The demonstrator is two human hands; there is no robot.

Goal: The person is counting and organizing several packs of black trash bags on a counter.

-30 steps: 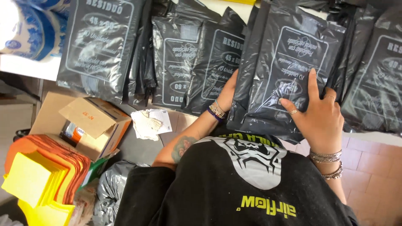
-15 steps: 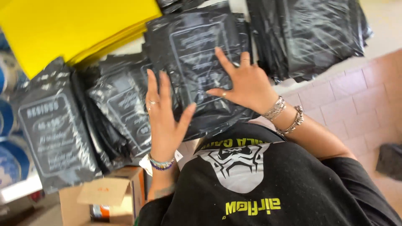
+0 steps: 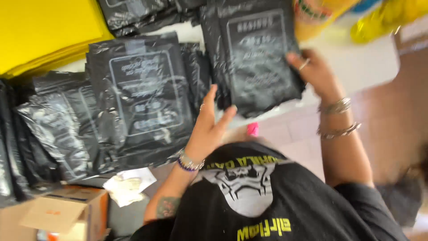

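**Two hands at a stack of black bags**

A table edge runs across the right of the scene, with open tiled floor (image 3: 285, 134) near it. Black bags crowd the table from the left edge to the centre; yellow sheets (image 3: 44, 31) fill the far left corner. A cardboard box (image 3: 67, 214) sits at the near left, a crumpled paper (image 3: 129, 183) beside it. The only free room lies to the right, over the floor.

Half a second ago both hands lay flat on one bag straight ahead. Now the view has swung left, and that bag pile (image 3: 142, 98) lies untouched at centre left.

The right hand (image 3: 314, 71) grips the right edge of another bag stack (image 3: 258, 58) at far centre, fingers curled over it. The left hand (image 3: 209, 125) is spread open, its fingertips touching the stack's near left corner; I cannot tell if it grips. The picture is blurred.
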